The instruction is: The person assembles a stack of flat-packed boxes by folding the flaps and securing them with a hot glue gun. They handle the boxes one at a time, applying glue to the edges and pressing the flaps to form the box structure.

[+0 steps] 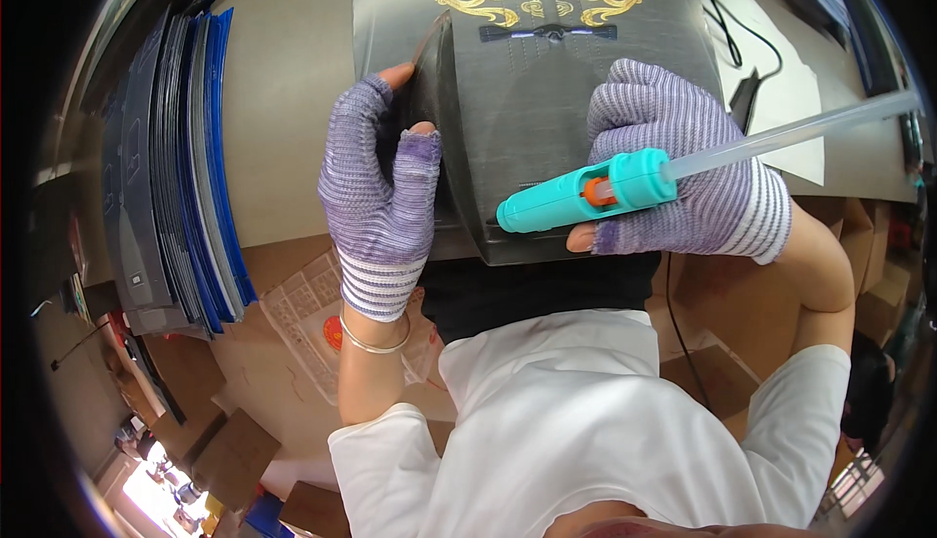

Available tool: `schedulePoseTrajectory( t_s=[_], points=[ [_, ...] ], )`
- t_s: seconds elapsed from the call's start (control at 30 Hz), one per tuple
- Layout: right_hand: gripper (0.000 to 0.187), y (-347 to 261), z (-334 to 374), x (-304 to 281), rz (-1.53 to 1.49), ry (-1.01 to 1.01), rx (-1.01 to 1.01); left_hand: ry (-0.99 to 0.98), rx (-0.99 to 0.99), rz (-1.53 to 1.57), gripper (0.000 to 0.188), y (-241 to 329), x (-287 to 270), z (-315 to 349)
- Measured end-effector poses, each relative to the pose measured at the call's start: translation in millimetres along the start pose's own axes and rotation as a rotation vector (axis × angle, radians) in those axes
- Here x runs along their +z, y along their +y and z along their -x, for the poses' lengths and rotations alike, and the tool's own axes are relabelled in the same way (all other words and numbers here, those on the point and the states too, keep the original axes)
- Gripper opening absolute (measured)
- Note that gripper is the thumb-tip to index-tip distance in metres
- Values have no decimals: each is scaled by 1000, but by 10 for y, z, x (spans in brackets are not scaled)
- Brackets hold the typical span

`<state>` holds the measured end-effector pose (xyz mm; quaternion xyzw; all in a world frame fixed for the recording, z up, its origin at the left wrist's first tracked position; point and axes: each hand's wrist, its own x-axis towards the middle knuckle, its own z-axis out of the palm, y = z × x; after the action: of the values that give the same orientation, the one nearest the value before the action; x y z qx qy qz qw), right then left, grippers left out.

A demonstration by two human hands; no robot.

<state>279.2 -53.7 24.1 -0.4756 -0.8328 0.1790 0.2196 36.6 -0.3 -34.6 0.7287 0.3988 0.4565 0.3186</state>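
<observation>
A dark grey sheet (561, 109) with gold and red ornaments and a small blue-black knotted strip (549, 35) lies before me. Its left side is raised in a curved flap (447, 99). My left hand (376, 177), in a purple-white striped glove with bare fingertips, is at that flap, fingers bent and thumb near its edge. A teal glue gun (586, 195) is gripped in my right hand (673, 158), gloved the same way. Its tip points left, low over the sheet beside the raised flap. A long translucent glue stick (800, 131) runs out of its back to the right.
Left of the sheet stands a stack of dark and blue panels (185, 167) on the table (283, 99). A black cable (747, 36) lies across white paper (791, 79) at the right. Cardboard boxes (234, 455) and a printed sheet (317, 323) are on the floor.
</observation>
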Motion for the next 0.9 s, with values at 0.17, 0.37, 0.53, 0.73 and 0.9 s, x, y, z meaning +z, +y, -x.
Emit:
schedulePoseTrajectory(
  t_s=[0.17, 0.37, 0.53, 0.73, 0.9],
  points=[
    [48, 3, 20, 90, 126, 24, -88, -17, -14, 22, 34, 26, -12, -4],
    [45, 118, -100, -57, -67, 37, 188, -4, 32, 2, 34, -27, -23, 7],
    [39, 46, -94, -4, -133, -135, -32, -15, 9, 20, 35, -11, -6, -18],
    [41, 96, -119, -27, 68, -51, -44, -10, -24, 38, 36, -1, -2, -2],
    [37, 193, -61, -16, -101, 4, 50, -27, -74, 40, 38, 23, -3, -4]
  ],
)
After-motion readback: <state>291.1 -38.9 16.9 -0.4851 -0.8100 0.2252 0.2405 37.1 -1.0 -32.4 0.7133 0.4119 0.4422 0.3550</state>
